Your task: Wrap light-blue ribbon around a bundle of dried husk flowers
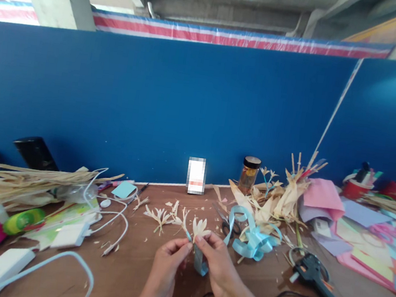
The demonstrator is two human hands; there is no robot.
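Note:
My right hand [219, 263] pinches the base of a cream dried-husk flower [200, 228], its petals pointing up. A light blue ribbon [200, 265] hangs in a loop below it, between my hands. Close beside, my left hand [170, 266] has thumb and forefinger closed at a thinner husk flower [184, 220] with a blue-wrapped stem; the fingers partly hide where the two stems meet. Another spread husk flower [159, 217] lies on the brown table just beyond my left hand. Past my right hand are dark-handled scissors [230, 229] and a bunched blue ribbon [256, 244].
A glue gun [325, 287] with a black cord lies at right. Dried husks [289, 199] and a lidded jar [249, 175] stand behind. Coloured papers [364, 238] spread far right. White cables [119, 216], a power strip [3, 269] and husk strips [21, 186] occupy the left.

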